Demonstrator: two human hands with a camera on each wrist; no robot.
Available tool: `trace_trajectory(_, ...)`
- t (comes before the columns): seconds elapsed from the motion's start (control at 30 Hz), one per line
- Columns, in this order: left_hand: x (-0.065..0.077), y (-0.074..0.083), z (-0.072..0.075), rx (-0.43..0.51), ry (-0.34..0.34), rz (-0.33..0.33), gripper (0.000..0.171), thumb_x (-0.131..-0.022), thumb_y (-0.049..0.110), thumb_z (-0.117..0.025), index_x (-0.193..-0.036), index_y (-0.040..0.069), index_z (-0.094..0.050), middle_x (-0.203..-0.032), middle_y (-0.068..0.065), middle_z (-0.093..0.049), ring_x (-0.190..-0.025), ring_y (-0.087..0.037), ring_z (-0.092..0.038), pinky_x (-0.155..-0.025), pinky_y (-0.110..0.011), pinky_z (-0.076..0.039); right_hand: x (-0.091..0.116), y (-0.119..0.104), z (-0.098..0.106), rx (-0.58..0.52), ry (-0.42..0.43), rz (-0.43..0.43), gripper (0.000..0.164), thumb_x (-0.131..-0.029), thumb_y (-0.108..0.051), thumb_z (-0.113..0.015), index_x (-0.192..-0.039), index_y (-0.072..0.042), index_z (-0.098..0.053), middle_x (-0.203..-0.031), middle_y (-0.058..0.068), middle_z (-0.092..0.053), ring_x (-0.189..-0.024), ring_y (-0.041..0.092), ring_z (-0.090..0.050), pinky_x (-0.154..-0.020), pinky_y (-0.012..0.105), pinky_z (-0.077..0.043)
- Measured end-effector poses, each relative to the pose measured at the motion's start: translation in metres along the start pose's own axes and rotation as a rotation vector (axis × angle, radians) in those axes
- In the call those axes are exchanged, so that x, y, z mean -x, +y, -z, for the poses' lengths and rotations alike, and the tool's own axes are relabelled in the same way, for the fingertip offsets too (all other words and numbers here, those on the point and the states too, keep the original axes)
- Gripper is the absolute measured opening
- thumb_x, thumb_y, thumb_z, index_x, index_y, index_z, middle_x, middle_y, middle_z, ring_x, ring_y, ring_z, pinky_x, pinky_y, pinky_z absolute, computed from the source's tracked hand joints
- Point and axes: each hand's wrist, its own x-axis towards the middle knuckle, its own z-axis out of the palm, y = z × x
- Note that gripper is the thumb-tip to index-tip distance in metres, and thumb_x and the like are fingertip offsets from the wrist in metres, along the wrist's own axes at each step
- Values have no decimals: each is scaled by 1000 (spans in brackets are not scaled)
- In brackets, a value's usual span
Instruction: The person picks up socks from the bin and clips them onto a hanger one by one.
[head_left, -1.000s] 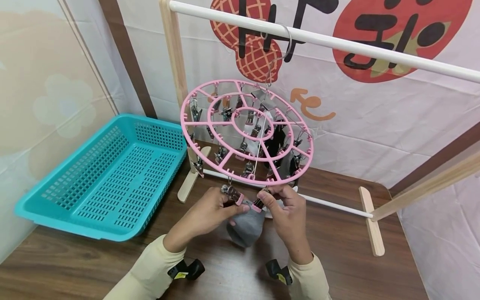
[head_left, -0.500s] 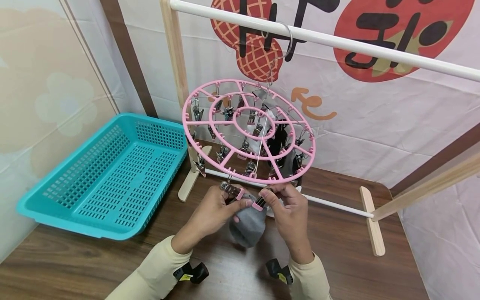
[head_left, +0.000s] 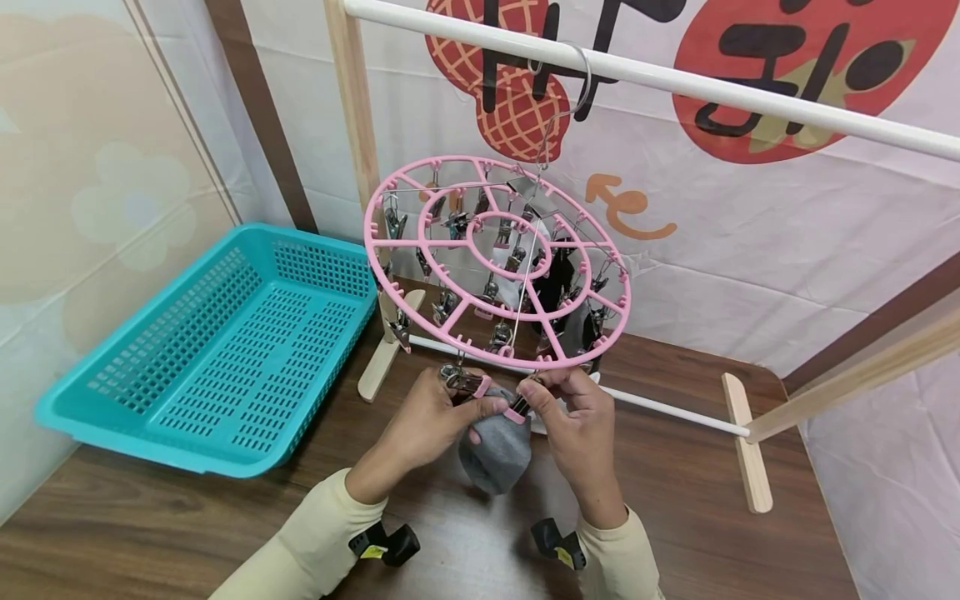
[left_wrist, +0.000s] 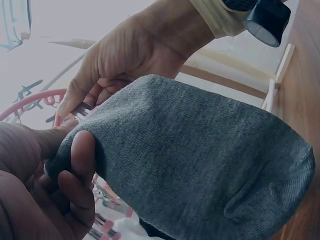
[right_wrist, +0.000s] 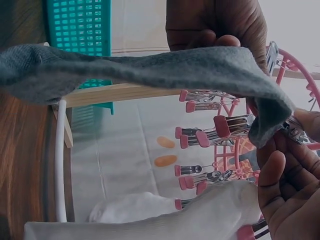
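Observation:
A grey sock (head_left: 495,458) hangs toe down below the front rim of a round pink clip hanger (head_left: 397,243). My left hand (head_left: 420,425) pinches the sock near its opening between thumb and fingers. Against that hand lies one metal clip with pink tips (head_left: 463,380). My right hand (head_left: 581,425) pinches a second pink-tipped clip (head_left: 519,407) at the sock's upper edge. In the right wrist view the sock (right_wrist: 165,70) stretches sideways, its edge folded at that clip. Whether the clip bites the cloth cannot be told.
Several unused clips hang from the hanger, with black and white items (head_left: 553,279) behind. A white sock (right_wrist: 200,215) hangs close to my right hand. The hanger hooks onto a white rail (head_left: 675,79). A turquoise basket (head_left: 217,467) stands left on the wooden table (head_left: 697,517).
My left hand has shifted slightly right, bringing the sock's edge nearer the clip in my right hand. The right hand has hardly moved.

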Motion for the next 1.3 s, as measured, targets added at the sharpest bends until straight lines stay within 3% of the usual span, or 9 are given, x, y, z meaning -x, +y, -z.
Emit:
trace_trajectory(0.2, -1, -2, -1, 40, -36, -14, 10, -89, 14, -69, -94, 6, -68, -88, -4, -71, -54, -20, -62, -53, -37, -53, 1, 1, -1, -4, 29, -14, 15, -77, 10, -73, -81, 6, -59, -78, 2, -61, -70, 9, -59, -65, 21, -49)
trace_trajectory(0.37, -2, -2, -1, 68, -76, -23, 13, -90, 16, -68, -98, 6, -68, -91, -5, -70, -60, -21, -62, -53, -36, -53, 1, 0, -2, -25, 67, -18, 15, -75, 12, -71, -80, 8, -58, -78, 8, -60, -70, 7, -58, -68, 19, -49)
trace_trajectory(0.5, -3, 0, 1, 35, -78, -17, 15, -90, 16, -69, -102, 8, -70, -90, -3, -71, -55, -21, -62, -55, -33, -51, 1, 0, -1, -21, 75, -25, 15, -76, 10, -72, -81, 7, -59, -79, 12, -60, -72, 7, -59, -69, 20, -50)
trace_trajectory(0.8, -1, 0, 2, -9, -91, 11, 12, -89, 15, -70, -98, 7, -69, -86, 0, -71, -55, -19, -63, -55, -28, -48, 0, 2, 2, 34, 57, -51, 12, -78, 4, -74, -85, 4, -65, -80, 0, -65, -69, 10, -61, -64, 20, -49)
trace_trajectory(1.07, 0, -1, 2, -106, -62, 19, 8, -90, 19, -70, -92, 12, -69, -62, 1, -61, -55, -20, -60, -49, -24, -38, 1, 4, 5, 68, 32, -91, 13, -77, 3, -76, -86, 3, -66, -78, 4, -65, -68, 11, -60, -64, 21, -49)
trace_trajectory(1.3, 0, -1, 3, -120, -61, 32, 9, -90, 19, -70, -95, 12, -67, -76, 2, -63, -49, -18, -58, -47, -28, -45, -1, 5, 9, 113, -25, -106, 16, -75, 0, -79, -87, 0, -68, -77, 5, -67, -66, 13, -57, -63, 23, -47)
